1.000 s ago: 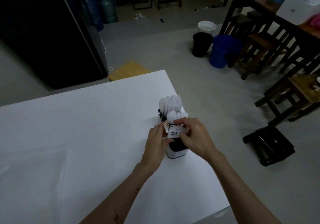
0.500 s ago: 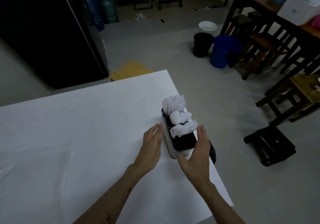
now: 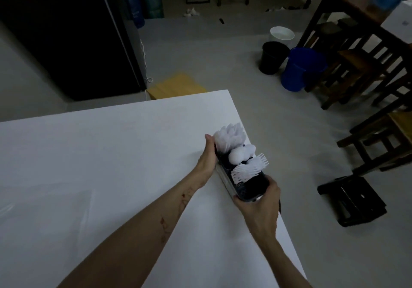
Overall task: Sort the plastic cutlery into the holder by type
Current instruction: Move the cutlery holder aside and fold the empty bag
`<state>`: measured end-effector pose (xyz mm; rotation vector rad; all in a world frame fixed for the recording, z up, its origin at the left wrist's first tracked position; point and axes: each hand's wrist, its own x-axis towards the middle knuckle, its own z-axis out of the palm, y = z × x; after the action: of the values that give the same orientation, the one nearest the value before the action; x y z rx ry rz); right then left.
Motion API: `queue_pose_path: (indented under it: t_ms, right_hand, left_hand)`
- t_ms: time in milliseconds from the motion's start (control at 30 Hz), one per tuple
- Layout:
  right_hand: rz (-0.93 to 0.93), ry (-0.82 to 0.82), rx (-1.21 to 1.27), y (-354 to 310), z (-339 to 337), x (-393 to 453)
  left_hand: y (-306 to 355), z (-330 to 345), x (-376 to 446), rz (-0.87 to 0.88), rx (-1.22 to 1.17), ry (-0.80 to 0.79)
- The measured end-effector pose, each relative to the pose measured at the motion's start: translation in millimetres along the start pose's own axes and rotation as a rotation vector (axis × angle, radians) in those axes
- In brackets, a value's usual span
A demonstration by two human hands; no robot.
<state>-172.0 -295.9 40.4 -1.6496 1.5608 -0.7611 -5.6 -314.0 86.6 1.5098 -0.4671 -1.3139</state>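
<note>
A long dark cutlery holder [image 3: 249, 189] with a pale side stands near the right edge of the white table [image 3: 100, 165]. White plastic cutlery stands in it in three groups: knives [image 3: 229, 137] at the far end, spoons [image 3: 242, 153] in the middle, forks [image 3: 250, 169] nearest me. The nearest compartment looks dark. My left hand [image 3: 206, 159] presses flat against the holder's left side. My right hand [image 3: 259, 207] grips the holder's near end.
The table's right edge runs just beside the holder. On the floor beyond are a black bucket [image 3: 273, 56], a blue bucket [image 3: 302, 69], a white basin [image 3: 282, 33], wooden stools [image 3: 356, 69], a black low stool [image 3: 352, 200] and a yellow box [image 3: 176, 84].
My hands left the forks in the holder, dropped to its sides and now hold it. The holder has shifted toward the table's right edge and turned slightly.
</note>
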Motion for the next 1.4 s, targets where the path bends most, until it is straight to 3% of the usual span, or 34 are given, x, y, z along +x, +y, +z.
queue_pose_path:
  t_ms: [133, 333, 467, 700, 933, 1067, 1167, 1233, 1400]
  right_hand:
    - [-0.033, -0.257, 0.148, -43, 13, 44]
    - [-0.227, -0.526, 0.052, -122, 90, 105]
    - [-0.274, -0.686, 0.041, -157, 149, 127]
    - [-0.274, -0.763, 0.008, -173, 204, 138]
    - [-0.262, -0.71, -0.022, -167, 215, 134]
    - [-0.205, -0.685, -0.019, -159, 219, 119]
    - [-0.041, -0.426, 0.141, -141, 225, 81]
    - [0.027, -0.353, 0.211, -125, 224, 41]
    - [-0.094, -0.784, -0.003, -89, 229, -79]
  left_hand:
    - [10, -46, -2, 0.05, -0.255, 0.147]
    - [36, -127, -6, 0.217, -0.453, 0.384]
    - [37, -176, 3, 0.235, -0.526, 0.481]
    - [23, -224, 27, 0.181, -0.578, 0.495]
    - [14, -228, 33, 0.208, -0.58, 0.499]
    - [12, -229, 22, 0.158, -0.5, 0.498]
    - [-7, -232, -10, 0.107, -0.328, 0.536]
    - [-36, -238, -44, 0.132, -0.183, 0.627]
    - [-123, -273, -148, 0.16, 0.261, 0.974]
